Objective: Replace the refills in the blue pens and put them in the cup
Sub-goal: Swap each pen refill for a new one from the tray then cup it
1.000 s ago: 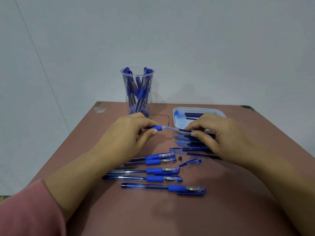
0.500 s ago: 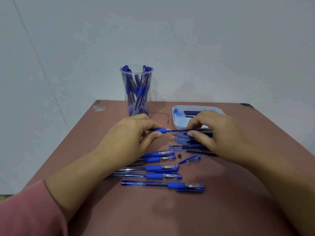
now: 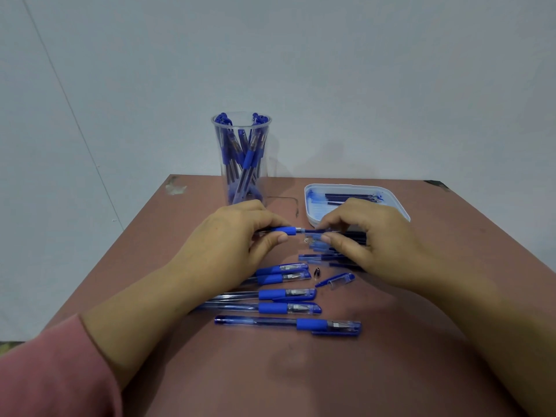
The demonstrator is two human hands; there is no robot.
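Observation:
My left hand (image 3: pixel 237 239) grips a blue pen barrel (image 3: pixel 285 230) by its blue rubber grip, held level above the table. My right hand (image 3: pixel 370 236) pinches a thin refill (image 3: pixel 313 231) whose end sits in the barrel's open tip. A clear cup (image 3: pixel 242 158) with several blue pens stands behind my left hand. Several capped blue pens (image 3: pixel 285 308) lie in a row in front of my hands. A loose metal tip (image 3: pixel 316 272) and a loose blue cap (image 3: pixel 337 279) lie beside them.
A white tray (image 3: pixel 313 206) with several dark refills sits at the back right. More refills and pen parts (image 3: pixel 319 257) lie under my right hand. The brown table (image 3: pixel 301 371) ends at a pale wall behind the cup.
The refill has gone further into the barrel, and my right hand has moved left, closer to my left hand.

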